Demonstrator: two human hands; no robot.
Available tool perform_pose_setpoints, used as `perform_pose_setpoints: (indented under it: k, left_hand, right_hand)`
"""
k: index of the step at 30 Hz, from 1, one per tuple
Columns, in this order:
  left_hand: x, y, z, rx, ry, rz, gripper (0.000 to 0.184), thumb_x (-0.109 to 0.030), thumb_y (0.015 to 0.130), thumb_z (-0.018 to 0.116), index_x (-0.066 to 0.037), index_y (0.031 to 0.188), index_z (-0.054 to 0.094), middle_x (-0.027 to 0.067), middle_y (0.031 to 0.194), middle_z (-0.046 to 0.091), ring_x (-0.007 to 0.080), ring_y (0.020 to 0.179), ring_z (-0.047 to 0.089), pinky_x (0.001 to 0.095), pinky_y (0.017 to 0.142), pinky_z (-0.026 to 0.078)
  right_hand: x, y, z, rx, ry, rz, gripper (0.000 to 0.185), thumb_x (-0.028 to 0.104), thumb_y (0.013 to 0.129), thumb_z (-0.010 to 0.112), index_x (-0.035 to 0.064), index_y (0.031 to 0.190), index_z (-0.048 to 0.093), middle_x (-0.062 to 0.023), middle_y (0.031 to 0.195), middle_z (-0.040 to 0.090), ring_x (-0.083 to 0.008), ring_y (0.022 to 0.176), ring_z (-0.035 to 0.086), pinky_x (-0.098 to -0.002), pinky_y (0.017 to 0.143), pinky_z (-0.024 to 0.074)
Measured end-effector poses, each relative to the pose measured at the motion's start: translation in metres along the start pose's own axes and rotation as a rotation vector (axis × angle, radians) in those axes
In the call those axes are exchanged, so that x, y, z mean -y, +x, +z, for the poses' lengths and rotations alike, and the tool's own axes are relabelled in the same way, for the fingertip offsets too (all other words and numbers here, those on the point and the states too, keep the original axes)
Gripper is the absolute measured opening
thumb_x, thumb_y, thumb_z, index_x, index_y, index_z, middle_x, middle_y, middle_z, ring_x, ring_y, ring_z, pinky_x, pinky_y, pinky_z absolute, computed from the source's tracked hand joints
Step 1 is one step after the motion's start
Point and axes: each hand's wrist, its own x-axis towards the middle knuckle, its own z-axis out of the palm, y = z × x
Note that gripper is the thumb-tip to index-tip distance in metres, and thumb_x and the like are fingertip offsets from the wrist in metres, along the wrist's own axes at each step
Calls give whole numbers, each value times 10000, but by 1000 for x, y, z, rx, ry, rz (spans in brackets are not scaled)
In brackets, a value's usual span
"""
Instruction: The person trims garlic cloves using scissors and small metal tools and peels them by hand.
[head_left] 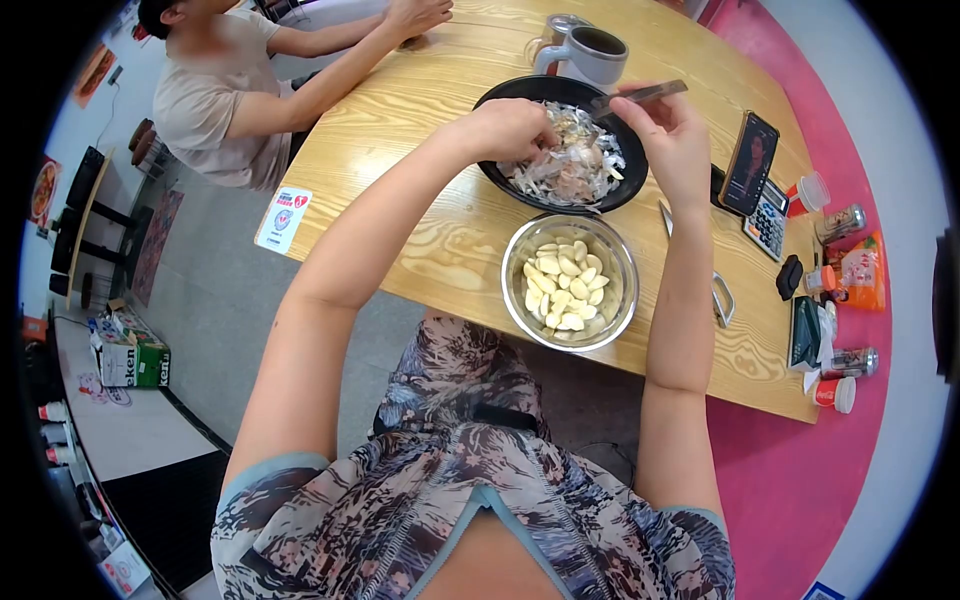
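Observation:
My left hand (pixel 515 130) reaches into a black bowl (pixel 488 180), its fingers bent down among papery garlic skins (pixel 575 165). The fingertips are partly hidden, and what they pinch cannot be made out. Over the bowl's right side, my right hand (pixel 672 135) is closed around a small knife (pixel 655 93), its blade angled left over the skins. Nearer to me stands a shiny metal bowl (pixel 625 310) holding many peeled garlic cloves (pixel 566 285).
Behind the black bowl stand a grey mug (pixel 597 62) and a glass cup (pixel 560 25). To the right are a propped phone (pixel 750 165), a calculator (pixel 767 220), jars, and a loop-handled metal tool (pixel 723 300). Another person (pixel 230 100) sits at the table's left side.

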Motion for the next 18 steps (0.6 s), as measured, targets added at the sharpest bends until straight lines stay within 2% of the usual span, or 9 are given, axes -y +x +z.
perform_pose_setpoints:
  k: [4,8,10,11,13,14,18]
  left_hand:
    - [-7,2,5,93,-82,-87,264,-206,761,710,-83,995,706,100,916,636,257,904,625,358,789,497]
    - [-9,4,7,93,-32,-65,248,-206,759,720,-59,955,688,95,921,631,252,896,621,360,789,498]
    - [-12,0,2,-38,-71,-60,238,-179,741,723,-47,926,654,96,912,629,264,891,615,373,800,495]
    - [-8,0,4,-33,-71,-57,238,-179,741,723,-47,926,654,96,912,629,264,891,615,373,800,495]
    - [-2,-1,5,-305,-4,78,248,-139,728,709,-42,940,625,99,904,627,281,888,609,384,814,491]
    - [2,0,5,-319,-13,85,236,-117,732,675,-43,948,612,103,904,636,302,916,603,398,838,482]
    - [-3,-3,4,-379,-91,8,196,-112,764,651,-38,941,607,114,932,651,283,883,620,373,802,500]
  right_hand:
    - [-1,12,-3,2,26,-57,156,84,837,703,8,967,664,-66,870,714,-128,838,682,-253,777,517]
    - [3,13,-5,10,20,-64,148,84,837,704,12,961,667,-63,870,714,-129,839,682,-253,779,516]
    - [5,13,-9,5,-6,-60,148,82,833,708,15,958,669,-62,865,713,-127,831,680,-252,778,515]
    - [4,13,-10,2,-7,-57,148,82,833,708,15,958,669,-62,865,713,-127,831,680,-252,778,515]
    - [3,14,-14,-9,9,-71,149,79,829,711,14,957,669,-62,862,711,-126,822,678,-252,769,514]
    - [4,13,-15,-14,8,-72,149,79,829,711,14,957,669,-62,862,711,-126,822,678,-252,769,514]
    - [2,14,-17,6,19,-48,161,80,820,717,10,957,666,-66,863,708,-125,820,674,-255,759,514]
